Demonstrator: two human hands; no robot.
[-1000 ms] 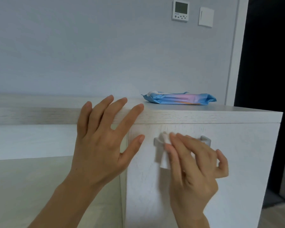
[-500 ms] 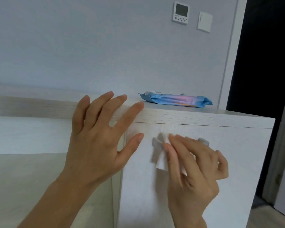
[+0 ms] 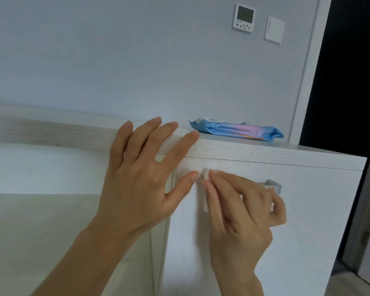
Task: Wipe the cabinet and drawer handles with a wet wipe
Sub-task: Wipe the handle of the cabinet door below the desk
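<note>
A white cabinet door point(image 3: 308, 242) carries a grey bar handle point(image 3: 273, 185) near its top; only the handle's right end shows. My right hand point(image 3: 241, 212) pinches a white wet wipe point(image 3: 206, 178) and presses it on the handle's left part, covering most of the bar. My left hand point(image 3: 141, 176) lies flat with spread fingers against the cabinet's top edge point(image 3: 265, 153) and the door's upper left corner, holding nothing.
A blue pack of wet wipes point(image 3: 235, 130) lies on the cabinet top near the wall. A thermostat point(image 3: 244, 18) and a switch point(image 3: 274, 29) hang on the wall. A dark doorway point(image 3: 350, 71) opens to the right. A lower pale surface point(image 3: 41, 231) extends to the left.
My right hand has slid the wipe a little to the left along the handle, toward my left thumb. The view has shifted slightly; my left hand stays braced.
</note>
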